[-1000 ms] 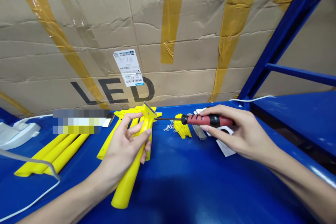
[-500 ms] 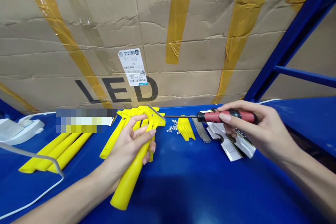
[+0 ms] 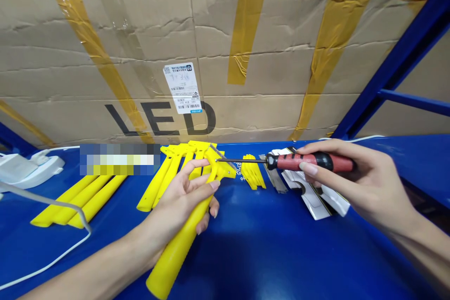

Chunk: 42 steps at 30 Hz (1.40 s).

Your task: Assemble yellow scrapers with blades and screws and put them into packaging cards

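Note:
My left hand (image 3: pixel 190 197) is closed round a yellow scraper (image 3: pixel 186 239), its head pointing up and away from me. A metal blade edge and small screws show at the scraper's head. In my right hand (image 3: pixel 362 183) is a screwdriver (image 3: pixel 319 161) with a red and black handle, held level. Its thin shaft reaches left across the scraper's head, and the tip appears to meet a screw there. Small screws and nuts (image 3: pixel 240 168) lie behind the head, partly hidden by it.
Several yellow scrapers (image 3: pixel 158 178) lie behind my left hand, with more yellow handles (image 3: pixel 80 201) farther left. Yellow plastic pieces (image 3: pixel 253 173), metal blades (image 3: pixel 276 176) and white packaging (image 3: pixel 312 197) lie to the right. A white cable (image 3: pixel 86 222) and power strip (image 3: pixel 38 173) are at left; a cardboard box (image 3: pixel 218 56) stands behind.
The scraper's head has turned and shifted slightly right and down. The screwdriver's tip, at the head's right edge before, now lies across the head at a screw. The view has shifted slightly.

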Each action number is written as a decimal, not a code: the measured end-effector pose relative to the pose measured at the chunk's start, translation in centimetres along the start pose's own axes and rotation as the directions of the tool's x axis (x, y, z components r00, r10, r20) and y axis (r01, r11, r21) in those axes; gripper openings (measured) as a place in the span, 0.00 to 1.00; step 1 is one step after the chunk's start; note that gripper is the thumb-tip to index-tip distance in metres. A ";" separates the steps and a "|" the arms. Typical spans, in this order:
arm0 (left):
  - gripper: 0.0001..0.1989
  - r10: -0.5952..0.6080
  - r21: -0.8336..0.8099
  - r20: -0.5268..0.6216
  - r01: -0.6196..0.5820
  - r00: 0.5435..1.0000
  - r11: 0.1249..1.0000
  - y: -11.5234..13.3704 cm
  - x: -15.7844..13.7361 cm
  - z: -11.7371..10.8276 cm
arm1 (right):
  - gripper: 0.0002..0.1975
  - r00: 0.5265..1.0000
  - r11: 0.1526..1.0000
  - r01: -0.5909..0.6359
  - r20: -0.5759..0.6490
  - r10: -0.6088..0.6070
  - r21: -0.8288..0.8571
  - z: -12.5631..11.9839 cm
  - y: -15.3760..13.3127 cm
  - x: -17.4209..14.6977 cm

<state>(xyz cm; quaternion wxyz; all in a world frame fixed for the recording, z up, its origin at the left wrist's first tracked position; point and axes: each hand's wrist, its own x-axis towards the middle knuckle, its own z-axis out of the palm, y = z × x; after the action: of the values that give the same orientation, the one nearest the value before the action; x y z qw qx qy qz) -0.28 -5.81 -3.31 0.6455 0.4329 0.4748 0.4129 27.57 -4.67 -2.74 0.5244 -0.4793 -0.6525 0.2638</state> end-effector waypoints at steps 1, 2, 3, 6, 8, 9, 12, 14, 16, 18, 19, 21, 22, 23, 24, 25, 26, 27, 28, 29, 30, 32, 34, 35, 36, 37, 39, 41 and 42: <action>0.32 0.003 0.001 -0.001 -0.003 1.000 1.000 -0.1 0.0 0.0 | 0.10 1.000 1.000 0.006 0.004 -0.006 -0.007 0.0 0.0 0.0; 0.33 0.008 0.001 -0.004 -0.008 1.000 1.000 -0.2 0.1 -0.1 | 0.10 1.000 0.999 0.025 0.008 -0.025 -0.025 -0.1 0.0 0.0; 0.33 0.015 -0.001 -0.010 -0.015 1.000 1.000 -0.2 0.1 -0.1 | 0.09 0.998 0.997 0.056 0.011 -0.055 -0.050 -0.1 0.0 0.0; 0.34 0.026 0.001 -0.042 -0.026 0.999 1.000 -0.2 0.0 0.1 | 0.08 0.975 0.961 0.224 0.040 -0.220 -0.160 -0.2 -0.1 0.1; 0.34 0.022 0.005 -0.065 -0.022 0.998 1.000 -0.1 -0.2 0.3 | 0.08 0.962 0.938 0.271 0.036 -0.270 -0.216 -0.3 -0.3 0.2; 0.34 0.017 0.009 -0.068 -0.017 0.998 1.000 0.0 -0.4 0.5 | 0.09 0.968 0.941 0.248 0.018 -0.251 -0.231 -0.4 -0.3 0.3; 0.36 0.012 0.005 -0.082 -0.012 0.997 1.000 0.1 -0.7 0.9 | 0.14 0.997 0.985 0.074 -0.001 -0.075 -0.154 -0.6 -0.4 0.4; 0.38 0.019 -0.015 -0.125 -0.021 0.992 1.000 0.1 -0.7 1.0 | 0.17 0.995 1.000 0.010 0.096 -0.010 -0.006 -0.8 -0.3 0.4; 0.39 0.029 -0.025 -0.172 -0.034 0.985 0.999 0.0 -0.6 1.1 | 0.20 0.982 0.993 -0.004 0.186 -0.019 0.121 -0.8 -0.1 0.4; 0.38 0.042 -0.034 -0.196 -0.049 0.980 0.998 -0.1 -0.5 1.3 | 0.18 0.981 0.990 0.001 0.193 -0.028 0.141 -0.7 0.1 0.3; 0.38 0.052 -0.041 -0.201 -0.061 0.978 0.997 -0.2 -0.4 1.4 | 0.15 0.987 0.994 0.003 0.161 -0.021 0.111 -0.5 0.2 0.2; 0.38 0.070 -0.052 -0.204 -0.082 0.977 0.995 -0.3 -0.3 1.5 | 0.11 0.998 1.000 -0.003 0.071 0.003 0.010 -0.2 0.2 0.1; 0.38 0.078 -0.054 -0.201 -0.090 0.977 0.994 -0.3 -0.3 1.5 | 0.12 0.999 1.000 -0.018 0.039 0.019 -0.023 -0.1 0.2 0.0; 0.37 0.084 -0.051 -0.195 -0.096 0.977 0.994 -0.2 -0.2 1.5 | 0.12 0.999 0.999 -0.033 0.030 0.034 -0.022 -0.1 0.1 0.0; 0.37 0.090 -0.046 -0.190 -0.101 0.978 0.994 -0.2 -0.2 1.5 | 0.14 0.998 0.999 -0.045 0.047 0.044 0.013 -0.1 0.0 0.1; 0.37 0.098 -0.042 -0.184 -0.107 0.978 0.993 -0.2 -0.2 1.5 | 0.16 0.995 0.996 -0.054 0.087 0.048 0.072 -0.1 -0.1 0.1; 0.36 0.107 -0.039 -0.177 -0.116 0.978 0.992 -0.2 -0.2 1.5 | 0.18 0.991 0.988 -0.059 0.128 0.040 0.142 -0.2 -0.2 0.2; 0.35 0.119 -0.036 -0.170 -0.127 0.978 0.991 -0.2 -0.2 1.4 | 0.20 0.988 0.978 -0.056 0.154 0.025 0.201 -0.2 -0.2 0.3; 0.35 0.129 -0.033 -0.163 -0.136 0.978 0.990 -0.2 -0.2 1.4 | 0.19 0.987 0.971 -0.047 0.158 0.010 0.234 -0.2 -0.2 0.5; 0.35 0.137 -0.028 -0.156 -0.144 0.978 0.989 -0.2 -0.2 1.4 | 0.18 0.990 0.972 -0.037 0.140 0.005 0.233 -0.2 -0.1 0.6; 0.34 0.146 -0.026 -0.153 -0.151 0.977 0.988 -0.3 -0.3 1.4 | 0.15 0.995 0.979 -0.029 0.097 0.010 0.202 -0.2 0.1 0.6; 0.35 0.155 -0.023 -0.150 -0.160 0.976 0.987 -0.5 -0.4 1.5 | 0.12 0.999 0.995 -0.035 -0.001 0.036 0.091 -0.2 0.4 0.7; 0.35 0.157 -0.022 -0.153 -0.162 0.976 0.986 -0.6 -0.4 1.5 | 0.13 0.998 0.996 -0.060 -0.006 0.060 0.063 -0.2 0.6 0.7; 0.35 0.157 -0.020 -0.159 -0.162 0.975 0.987 -0.6 -0.4 1.4 | 0.14 0.997 0.992 -0.068 0.038 0.064 0.108 -0.3 0.6 0.7; 0.35 0.158 -0.019 -0.169 -0.164 0.973 0.986 -0.6 -0.5 1.4 | 0.16 0.993 0.982 -0.073 0.101 0.056 0.175 -0.3 0.6 0.7; 0.35 0.160 -0.018 -0.180 -0.166 0.971 0.986 -0.5 -0.5 1.3 | 0.19 0.988 0.969 -0.070 0.152 0.034 0.238 -0.3 0.6 0.7; 0.35 0.159 -0.015 -0.191 -0.165 0.969 0.986 -0.2 -0.5 1.3 | 0.19 0.986 0.963 -0.040 0.164 -0.005 0.268 -0.3 0.5 0.6; 0.36 0.157 -0.009 -0.187 -0.162 0.970 0.987 0.1 -0.6 1.4 | 0.12 0.997 0.987 -0.008 0.072 -0.004 0.160 -0.1 0.6 0.5; 0.36 0.157 -0.005 -0.181 -0.161 0.971 0.987 0.2 -0.7 1.5 | 0.10 1.000 0.995 -0.010 0.026 0.008 0.100 0.0 0.7 0.5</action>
<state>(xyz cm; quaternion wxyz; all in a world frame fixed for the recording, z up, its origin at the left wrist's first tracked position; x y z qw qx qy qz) 0.99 -6.65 -2.72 0.5691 0.4240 0.4908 0.5055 27.84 -3.98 -3.11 0.5380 -0.4518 -0.6431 0.3047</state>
